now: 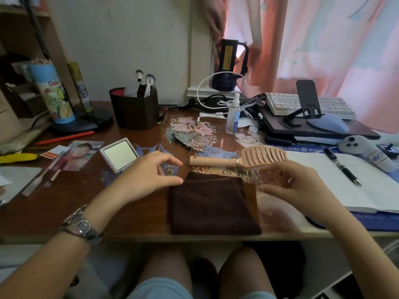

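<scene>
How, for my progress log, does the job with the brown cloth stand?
Done: the brown cloth lies folded at the desk edge. In hand: the right hand grips a clear plastic item; the left hand hovers by the cloth's corner. Left, probably: the pink hairbrush lies untouched behind.

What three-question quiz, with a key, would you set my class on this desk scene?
1. Multiple choice: what does the right hand hold?
A. a spray bottle
B. clear plastic
C. a mirror
2. True or false: the pen lies on the open notebook.
3. Fill in: the pink hairbrush lies on the desk just beyond a folded brown ____.

Key:
1. B, though blur hides exactly what the plastic is.
2. True.
3. cloth
</scene>
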Demonstrator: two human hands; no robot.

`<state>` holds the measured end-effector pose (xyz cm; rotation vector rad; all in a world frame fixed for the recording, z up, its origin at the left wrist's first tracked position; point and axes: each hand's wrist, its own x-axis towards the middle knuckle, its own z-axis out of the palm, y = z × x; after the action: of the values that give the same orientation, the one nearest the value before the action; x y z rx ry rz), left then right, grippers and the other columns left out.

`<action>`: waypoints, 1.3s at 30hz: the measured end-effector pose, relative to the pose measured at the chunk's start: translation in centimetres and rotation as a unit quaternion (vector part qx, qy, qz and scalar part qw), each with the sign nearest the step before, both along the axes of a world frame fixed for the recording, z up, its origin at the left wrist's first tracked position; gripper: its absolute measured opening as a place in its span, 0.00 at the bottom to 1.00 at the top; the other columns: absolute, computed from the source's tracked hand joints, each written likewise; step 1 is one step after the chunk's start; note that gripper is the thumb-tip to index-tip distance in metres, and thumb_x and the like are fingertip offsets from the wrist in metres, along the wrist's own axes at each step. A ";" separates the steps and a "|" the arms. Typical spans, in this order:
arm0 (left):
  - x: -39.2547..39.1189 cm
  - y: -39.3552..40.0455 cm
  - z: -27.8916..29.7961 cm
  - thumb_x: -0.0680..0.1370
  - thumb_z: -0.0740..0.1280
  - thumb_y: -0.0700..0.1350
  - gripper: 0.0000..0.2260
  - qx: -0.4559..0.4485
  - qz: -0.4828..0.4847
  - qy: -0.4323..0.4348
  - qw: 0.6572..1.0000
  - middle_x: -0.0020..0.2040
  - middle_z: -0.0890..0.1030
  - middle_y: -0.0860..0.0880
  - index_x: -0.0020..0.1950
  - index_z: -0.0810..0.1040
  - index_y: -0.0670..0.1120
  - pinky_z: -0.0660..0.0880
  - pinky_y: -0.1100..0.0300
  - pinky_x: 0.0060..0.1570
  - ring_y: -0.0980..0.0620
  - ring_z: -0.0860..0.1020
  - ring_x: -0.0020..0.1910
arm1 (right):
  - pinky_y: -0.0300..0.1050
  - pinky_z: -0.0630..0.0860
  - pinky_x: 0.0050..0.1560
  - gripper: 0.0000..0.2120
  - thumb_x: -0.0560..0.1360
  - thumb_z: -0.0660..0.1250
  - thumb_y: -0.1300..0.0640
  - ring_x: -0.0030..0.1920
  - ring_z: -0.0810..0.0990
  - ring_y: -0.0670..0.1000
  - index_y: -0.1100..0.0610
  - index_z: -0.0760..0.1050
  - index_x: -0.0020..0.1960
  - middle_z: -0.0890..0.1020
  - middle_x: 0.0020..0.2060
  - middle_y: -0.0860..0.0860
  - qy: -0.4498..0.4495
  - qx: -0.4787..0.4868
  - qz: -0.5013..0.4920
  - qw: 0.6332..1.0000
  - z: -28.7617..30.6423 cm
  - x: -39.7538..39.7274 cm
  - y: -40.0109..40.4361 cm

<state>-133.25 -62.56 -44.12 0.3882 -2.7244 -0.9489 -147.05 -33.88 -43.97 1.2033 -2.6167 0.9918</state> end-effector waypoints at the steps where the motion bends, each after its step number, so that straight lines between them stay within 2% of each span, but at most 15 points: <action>1: -0.7 -0.2 0.2 0.69 0.75 0.51 0.13 -0.001 -0.001 0.015 1.000 0.51 0.77 0.54 0.52 0.79 0.58 0.74 0.61 0.43 0.57 0.78 0.38 | 0.28 0.69 0.36 0.13 0.66 0.77 0.56 0.39 0.75 0.40 0.48 0.80 0.49 0.78 0.40 0.43 0.015 -0.013 -0.006 1.000 0.2 -0.7 -0.1; 4: -3.1 -0.2 0.4 0.69 0.76 0.49 0.12 -0.012 -0.017 0.044 0.999 0.50 0.79 0.54 0.50 0.80 0.58 0.76 0.58 0.48 0.58 0.79 0.43 | 0.29 0.67 0.39 0.12 0.66 0.77 0.57 0.40 0.75 0.42 0.48 0.81 0.47 0.79 0.43 0.44 0.049 -0.017 -0.012 0.999 0.3 -2.7 -0.7; 8: -5.9 0.2 0.2 0.69 0.77 0.46 0.14 0.002 -0.053 0.046 0.998 0.51 0.80 0.56 0.52 0.81 0.54 0.77 0.62 0.51 0.60 0.78 0.49 | 0.47 0.72 0.52 0.13 0.65 0.77 0.53 0.53 0.76 0.49 0.47 0.80 0.49 0.79 0.49 0.44 0.053 0.007 0.022 0.998 0.5 -5.0 -1.3; 12: -7.8 0.1 -0.3 0.68 0.77 0.46 0.15 -0.011 -0.067 0.031 0.997 0.52 0.80 0.55 0.53 0.81 0.54 0.76 0.60 0.52 0.58 0.78 0.50 | 0.49 0.73 0.56 0.12 0.65 0.77 0.53 0.54 0.77 0.47 0.43 0.79 0.47 0.80 0.49 0.42 0.046 0.041 0.033 0.998 0.5 -6.8 -1.3; 15: -8.9 0.2 -0.7 0.68 0.77 0.46 0.15 -0.004 -0.078 0.017 0.997 0.52 0.81 0.56 0.54 0.81 0.52 0.74 0.65 0.50 0.59 0.78 0.51 | 0.48 0.74 0.56 0.11 0.66 0.76 0.53 0.53 0.77 0.45 0.41 0.79 0.45 0.80 0.48 0.40 0.037 0.057 0.044 0.997 0.1 -7.5 -1.4; 21: -9.6 0.2 -1.9 0.67 0.77 0.44 0.13 -0.004 -0.075 0.018 0.997 0.47 0.81 0.57 0.50 0.82 0.54 0.69 0.76 0.43 0.61 0.77 0.47 | 0.49 0.77 0.51 0.07 0.67 0.76 0.55 0.49 0.79 0.45 0.48 0.83 0.45 0.82 0.45 0.42 0.050 0.018 0.070 0.996 -0.5 -8.6 -1.5; 28: -9.2 -0.5 -1.5 0.70 0.75 0.46 0.11 0.019 -0.101 0.006 0.995 0.46 0.82 0.56 0.51 0.82 0.55 0.73 0.70 0.45 0.61 0.79 0.46 | 0.40 0.78 0.45 0.05 0.70 0.73 0.61 0.43 0.82 0.44 0.53 0.81 0.44 0.84 0.39 0.47 -0.019 -0.042 0.075 0.996 0.3 -9.8 -2.9; 34: -8.4 -1.9 -0.8 0.73 0.73 0.47 0.09 0.072 -0.111 -0.002 0.991 0.48 0.84 0.57 0.52 0.81 0.54 0.75 0.69 0.50 0.65 0.80 0.48 | 0.42 0.76 0.43 0.02 0.71 0.72 0.60 0.40 0.83 0.49 0.54 0.81 0.41 0.84 0.37 0.52 -0.142 -0.007 0.109 0.984 2.4 -10.8 -4.9; 37: -8.4 -2.1 -1.1 0.75 0.71 0.48 0.08 0.066 -0.113 -0.015 0.991 0.49 0.84 0.57 0.53 0.80 0.54 0.74 0.69 0.50 0.65 0.80 0.48 | 0.50 0.78 0.48 0.01 0.71 0.72 0.58 0.42 0.83 0.54 0.54 0.81 0.43 0.85 0.39 0.54 -0.167 0.010 0.116 0.979 2.5 -11.7 -5.8; 39: -8.5 -2.1 -1.3 0.76 0.70 0.49 0.08 0.054 -0.109 -0.011 0.993 0.49 0.83 0.57 0.54 0.80 0.54 0.74 0.68 0.50 0.65 0.79 0.49 | 0.50 0.77 0.46 0.01 0.71 0.72 0.58 0.41 0.83 0.54 0.53 0.81 0.42 0.84 0.39 0.54 -0.165 -0.009 0.116 0.979 2.3 -12.0 -6.1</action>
<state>-141.72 -64.70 -45.44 0.1224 -2.7858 -1.1573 -159.04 -39.95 -41.64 1.4827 -2.7410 1.3602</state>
